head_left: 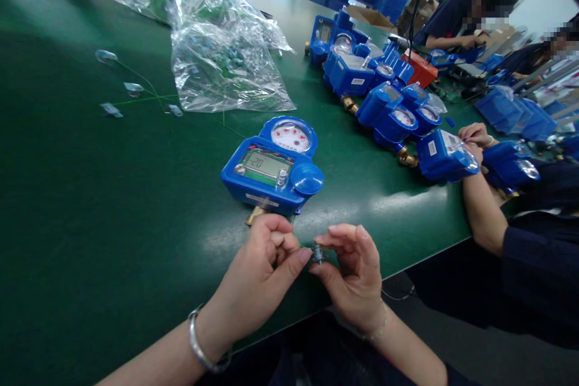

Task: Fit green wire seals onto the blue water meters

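In front of me on the green table sits a blue water meter (pixel 271 169), with a round dial, a lit display reading about 20 and a raised blue cap. My right hand (pixel 350 271) pinches a small grey-blue wire seal (pixel 318 253) between thumb and fingertips, just in front of the meter. Against the seal's left side is my left hand (pixel 266 271), its thumb and fingers closed in a pinch. A thin wire may be in that pinch, but the fingers hide it. A brass pipe end (pixel 254 215) shows under the meter, close to my left knuckles.
A clear plastic bag (pixel 226 54) of small bluish seals lies behind the meter. Several loose seals (pixel 133 89) with green wires are left of it. More blue meters (pixel 393 114) line the right side, where a co-worker's hands (pixel 474 136) hold one. Other people work farther back.
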`<state>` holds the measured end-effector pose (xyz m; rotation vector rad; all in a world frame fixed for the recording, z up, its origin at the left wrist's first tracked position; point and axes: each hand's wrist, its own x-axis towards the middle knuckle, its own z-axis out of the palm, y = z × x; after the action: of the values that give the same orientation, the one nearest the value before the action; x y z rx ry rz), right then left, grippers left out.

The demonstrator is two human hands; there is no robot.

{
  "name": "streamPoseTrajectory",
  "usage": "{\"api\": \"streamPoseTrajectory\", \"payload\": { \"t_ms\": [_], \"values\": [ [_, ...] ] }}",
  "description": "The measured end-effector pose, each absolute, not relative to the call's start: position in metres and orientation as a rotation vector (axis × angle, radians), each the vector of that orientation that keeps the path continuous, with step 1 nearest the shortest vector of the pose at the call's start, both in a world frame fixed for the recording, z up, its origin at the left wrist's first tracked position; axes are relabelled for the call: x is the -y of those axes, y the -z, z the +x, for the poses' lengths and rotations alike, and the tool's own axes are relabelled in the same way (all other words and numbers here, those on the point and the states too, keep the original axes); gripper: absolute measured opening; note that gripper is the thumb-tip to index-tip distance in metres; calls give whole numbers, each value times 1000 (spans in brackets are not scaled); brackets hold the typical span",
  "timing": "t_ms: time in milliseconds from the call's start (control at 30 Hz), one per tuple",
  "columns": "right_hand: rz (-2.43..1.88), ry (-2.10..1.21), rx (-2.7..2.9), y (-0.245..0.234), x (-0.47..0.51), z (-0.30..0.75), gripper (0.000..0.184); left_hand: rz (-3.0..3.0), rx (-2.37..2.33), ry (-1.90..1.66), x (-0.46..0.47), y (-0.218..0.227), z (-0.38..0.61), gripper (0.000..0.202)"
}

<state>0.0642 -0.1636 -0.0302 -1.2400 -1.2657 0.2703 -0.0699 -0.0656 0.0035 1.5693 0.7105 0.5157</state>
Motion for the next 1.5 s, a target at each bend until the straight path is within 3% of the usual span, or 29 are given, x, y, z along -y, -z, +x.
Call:
{"api": "streamPoseTrajectory", "payload": {
  "t_ms": [100, 200, 400, 500, 667, 1100, 1200, 1400, 1500],
  "values": [
    [-1244, -222, 1371, 26, 162, 67, 82, 1617, -652, -446, 62, -7, -70, 29],
    [-1182, -183, 1452, 19, 158, 69, 87, 1588, -581, -286, 55, -12, -70, 20],
    [-1138, -131, 1536, 12, 151, 71, 85, 1396, -565, -220, 49, -13, -70, 27],
    [-1319, 55, 1411, 12, 154, 69, 68, 1347, -604, -288, 50, -12, -68, 24],
    [-1618, 166, 1587, 12, 160, 63, 20, 1380, -622, -395, 54, -16, -66, 14],
    [-1559, 331, 1771, 16, 152, 62, 7, 1313, -629, -497, 62, -5, -66, 10],
    [-1519, 109, 1622, 15, 151, 53, 9, 1347, -602, -510, 63, -4, -65, 14],
    [-1244, -1052, 783, 6, 147, 30, 30, 1380, -599, -492, 66, -7, -63, 31],
    [-1403, -838, 991, 4, 152, 35, 23, 1383, -644, -534, 68, -6, -63, 23]
  ]
}}
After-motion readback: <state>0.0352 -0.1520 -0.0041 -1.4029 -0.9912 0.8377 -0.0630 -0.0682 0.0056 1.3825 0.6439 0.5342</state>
